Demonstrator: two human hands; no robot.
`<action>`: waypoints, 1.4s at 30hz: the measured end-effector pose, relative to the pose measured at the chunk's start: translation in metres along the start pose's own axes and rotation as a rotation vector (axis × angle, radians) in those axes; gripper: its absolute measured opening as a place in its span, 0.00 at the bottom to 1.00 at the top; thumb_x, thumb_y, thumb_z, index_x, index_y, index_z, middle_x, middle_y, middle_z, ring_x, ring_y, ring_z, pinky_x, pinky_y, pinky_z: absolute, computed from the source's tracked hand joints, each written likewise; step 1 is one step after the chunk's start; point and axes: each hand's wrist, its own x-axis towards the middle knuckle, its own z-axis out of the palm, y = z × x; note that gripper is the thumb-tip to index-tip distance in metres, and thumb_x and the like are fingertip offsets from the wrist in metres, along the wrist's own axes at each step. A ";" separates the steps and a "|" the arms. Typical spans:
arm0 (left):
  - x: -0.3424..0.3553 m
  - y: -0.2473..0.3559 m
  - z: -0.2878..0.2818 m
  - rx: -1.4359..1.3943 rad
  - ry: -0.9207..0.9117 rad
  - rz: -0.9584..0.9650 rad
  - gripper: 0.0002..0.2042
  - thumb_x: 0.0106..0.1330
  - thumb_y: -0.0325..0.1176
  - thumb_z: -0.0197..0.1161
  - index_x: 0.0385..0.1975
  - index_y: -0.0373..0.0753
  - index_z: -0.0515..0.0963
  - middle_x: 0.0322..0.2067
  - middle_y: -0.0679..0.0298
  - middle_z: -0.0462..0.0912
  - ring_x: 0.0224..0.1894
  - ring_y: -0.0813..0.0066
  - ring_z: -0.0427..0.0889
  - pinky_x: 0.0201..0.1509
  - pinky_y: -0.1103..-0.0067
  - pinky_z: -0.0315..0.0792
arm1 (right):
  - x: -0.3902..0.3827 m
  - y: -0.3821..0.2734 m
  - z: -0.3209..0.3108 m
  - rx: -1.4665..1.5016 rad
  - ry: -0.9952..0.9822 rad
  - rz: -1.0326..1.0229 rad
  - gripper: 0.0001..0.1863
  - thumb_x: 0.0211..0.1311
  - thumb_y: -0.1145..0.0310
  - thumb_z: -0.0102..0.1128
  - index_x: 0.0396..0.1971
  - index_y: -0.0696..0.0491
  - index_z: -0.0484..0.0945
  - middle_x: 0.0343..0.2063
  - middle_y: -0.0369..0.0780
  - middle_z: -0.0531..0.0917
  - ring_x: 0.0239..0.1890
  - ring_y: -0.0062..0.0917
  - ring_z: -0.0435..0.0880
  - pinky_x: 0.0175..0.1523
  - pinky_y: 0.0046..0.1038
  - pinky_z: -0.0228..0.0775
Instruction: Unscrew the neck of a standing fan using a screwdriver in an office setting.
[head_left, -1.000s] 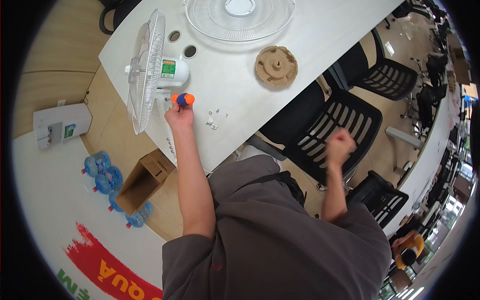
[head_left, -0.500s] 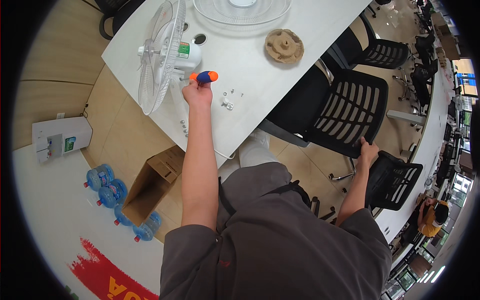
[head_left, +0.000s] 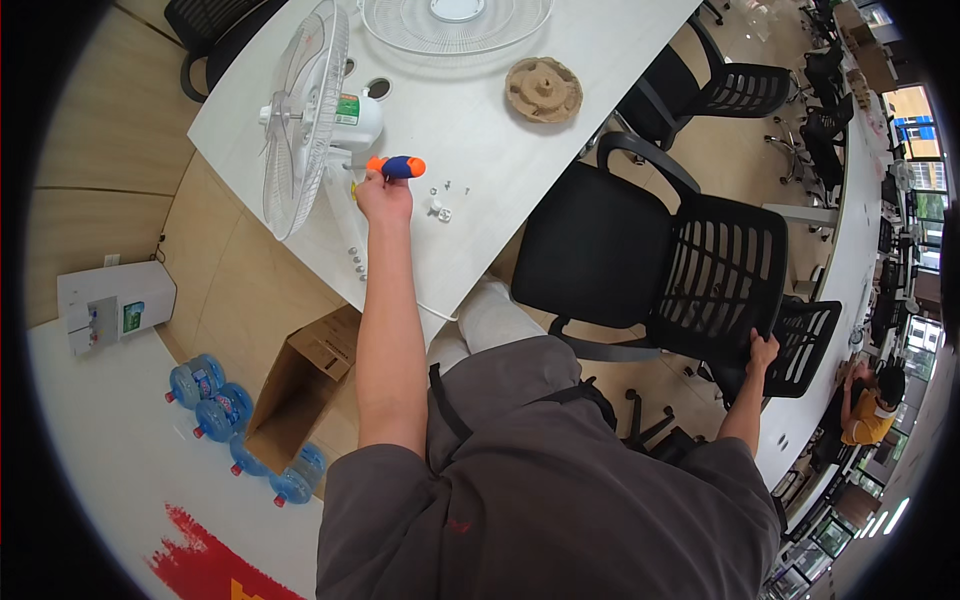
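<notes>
My left hand (head_left: 386, 197) is closed around a screwdriver (head_left: 402, 167) with an orange and blue handle, held over the white table beside a white fan (head_left: 352, 122). The fan stands with its blades (head_left: 288, 125) and wire rear guard at the left; the screwdriver's tip is hard to make out near its neck. My right hand (head_left: 763, 350) grips the lower back edge of a black office chair (head_left: 715, 270). Small screws and a white plastic part (head_left: 440, 211) lie on the table right of my left hand. Several small round buttons (head_left: 356, 262) show along the fan's stand.
On the table (head_left: 480, 110) are a wire fan guard (head_left: 500, 40) and a moulded cardboard piece (head_left: 543, 90). An open cardboard box (head_left: 290, 390) and several blue water bottles (head_left: 222, 410) stand lower left. Other black chairs (head_left: 745, 90) are at the right; a person in yellow (head_left: 868, 422) sits farther off.
The chair has swung and moved away from the table, with my right hand still on its back. My left hand stays by the fan with the screwdriver. The view has shifted slightly.
</notes>
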 end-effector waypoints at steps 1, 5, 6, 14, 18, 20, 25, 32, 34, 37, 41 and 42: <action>-0.001 -0.004 0.002 0.001 -0.016 -0.007 0.15 0.77 0.29 0.41 0.58 0.31 0.66 0.48 0.55 0.71 0.46 0.67 0.76 0.56 0.70 0.77 | 0.012 0.026 -0.009 -0.027 0.013 -0.030 0.15 0.53 0.76 0.64 0.42 0.61 0.83 0.32 0.42 0.87 0.34 0.27 0.84 0.42 0.31 0.72; -0.007 -0.003 -0.001 0.027 0.010 0.032 0.15 0.76 0.28 0.43 0.59 0.32 0.65 0.47 0.57 0.71 0.46 0.67 0.76 0.56 0.69 0.76 | 0.015 0.057 -0.017 0.003 -0.009 -0.071 0.19 0.53 0.72 0.67 0.46 0.60 0.82 0.37 0.49 0.87 0.41 0.39 0.86 0.49 0.35 0.73; -0.005 -0.005 0.000 0.029 0.009 0.034 0.15 0.76 0.28 0.43 0.59 0.32 0.65 0.47 0.57 0.71 0.46 0.67 0.76 0.56 0.69 0.76 | 0.015 0.058 -0.016 0.005 -0.012 -0.070 0.19 0.53 0.72 0.67 0.46 0.60 0.82 0.37 0.49 0.87 0.41 0.39 0.86 0.49 0.35 0.73; 0.005 -0.030 0.010 -0.044 0.004 0.020 0.15 0.74 0.26 0.46 0.58 0.33 0.67 0.47 0.58 0.71 0.45 0.68 0.76 0.54 0.71 0.76 | 0.043 0.038 -0.021 -0.563 0.092 0.088 0.30 0.55 0.64 0.70 0.58 0.54 0.74 0.51 0.48 0.82 0.53 0.41 0.81 0.59 0.38 0.69; -0.001 -0.023 -0.003 -0.064 0.016 0.060 0.14 0.75 0.29 0.48 0.56 0.33 0.68 0.39 0.60 0.75 0.40 0.68 0.78 0.51 0.73 0.76 | 0.025 -0.127 0.043 -0.555 0.195 -0.474 0.28 0.57 0.64 0.69 0.56 0.57 0.73 0.47 0.49 0.81 0.51 0.41 0.81 0.61 0.40 0.69; -0.008 -0.030 0.004 -0.099 0.021 0.066 0.14 0.75 0.30 0.49 0.56 0.33 0.68 0.37 0.60 0.76 0.39 0.68 0.78 0.51 0.73 0.76 | -0.001 -0.232 0.112 0.014 -0.185 -0.721 0.22 0.58 0.68 0.67 0.52 0.58 0.76 0.45 0.49 0.82 0.49 0.40 0.82 0.57 0.36 0.72; -0.008 -0.047 0.017 -0.104 0.101 0.210 0.15 0.78 0.33 0.43 0.57 0.33 0.67 0.44 0.57 0.74 0.46 0.63 0.76 0.58 0.68 0.73 | -0.171 -0.486 0.225 0.475 -1.015 -1.378 0.26 0.58 0.66 0.69 0.55 0.57 0.73 0.42 0.44 0.80 0.36 0.29 0.80 0.44 0.29 0.74; -0.007 -0.072 0.024 -0.241 0.047 0.348 0.14 0.77 0.33 0.45 0.57 0.34 0.67 0.44 0.57 0.74 0.47 0.64 0.75 0.57 0.68 0.71 | -0.282 -0.531 0.269 0.444 -1.682 -1.357 0.29 0.60 0.66 0.68 0.58 0.59 0.67 0.42 0.43 0.78 0.28 0.22 0.78 0.35 0.24 0.72; -0.007 -0.071 0.030 -0.281 0.026 0.381 0.14 0.77 0.33 0.46 0.56 0.34 0.67 0.44 0.57 0.75 0.46 0.64 0.75 0.57 0.68 0.72 | -0.290 -0.536 0.285 0.551 -1.585 -1.320 0.20 0.62 0.69 0.65 0.50 0.61 0.71 0.32 0.41 0.79 0.21 0.19 0.75 0.29 0.21 0.69; -0.001 -0.075 0.024 -0.304 -0.131 0.444 0.14 0.76 0.34 0.48 0.55 0.34 0.67 0.44 0.57 0.75 0.47 0.64 0.75 0.58 0.67 0.71 | -0.307 -0.545 0.298 0.752 -1.459 -1.371 0.14 0.64 0.71 0.63 0.44 0.62 0.73 0.22 0.39 0.79 0.17 0.18 0.74 0.24 0.21 0.66; 0.021 -0.076 0.014 -0.296 -0.277 0.522 0.14 0.75 0.38 0.49 0.53 0.36 0.69 0.46 0.56 0.76 0.51 0.59 0.75 0.61 0.62 0.70 | -0.316 -0.551 0.312 0.935 -1.384 -1.352 0.12 0.63 0.70 0.64 0.39 0.63 0.76 0.20 0.43 0.81 0.18 0.22 0.79 0.24 0.24 0.69; 0.028 -0.073 0.014 -0.306 -0.306 0.516 0.14 0.75 0.38 0.50 0.53 0.36 0.70 0.46 0.55 0.76 0.52 0.58 0.75 0.62 0.62 0.70 | -0.318 -0.555 0.315 0.985 -1.333 -1.351 0.11 0.63 0.70 0.64 0.37 0.63 0.76 0.21 0.44 0.81 0.18 0.24 0.80 0.25 0.24 0.70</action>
